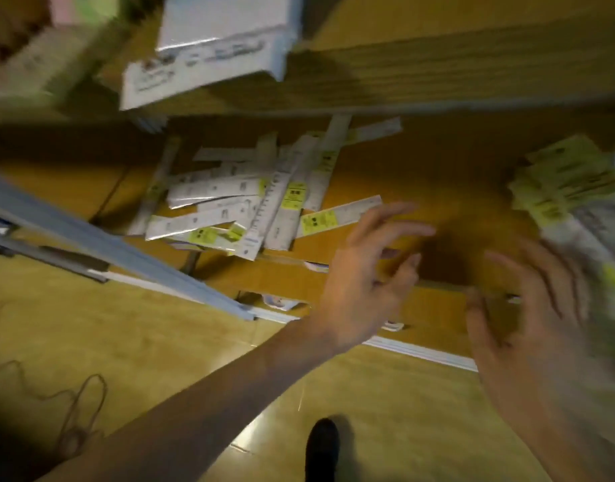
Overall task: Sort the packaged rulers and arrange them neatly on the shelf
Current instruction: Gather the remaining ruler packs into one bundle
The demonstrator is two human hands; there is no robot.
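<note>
A loose heap of packaged rulers [250, 203], white sleeves with yellow labels, lies criss-crossed on the wooden shelf [438, 175]. One ruler [337, 215] sticks out of the heap toward my left hand [365, 276], which hovers just right of it with fingers spread and holds nothing. A blurred stack of rulers [570, 189] lies at the shelf's right end. My right hand [528, 318] is blurred near that stack, fingers extended; I cannot tell whether it touches the stack.
White boxes [212, 46] sit on the shelf above. A grey flat panel [100, 238] leans in from the left. Below are the shelf's white front rail [420, 351], the wooden floor, a cord [80, 405] and a dark shoe [321, 447].
</note>
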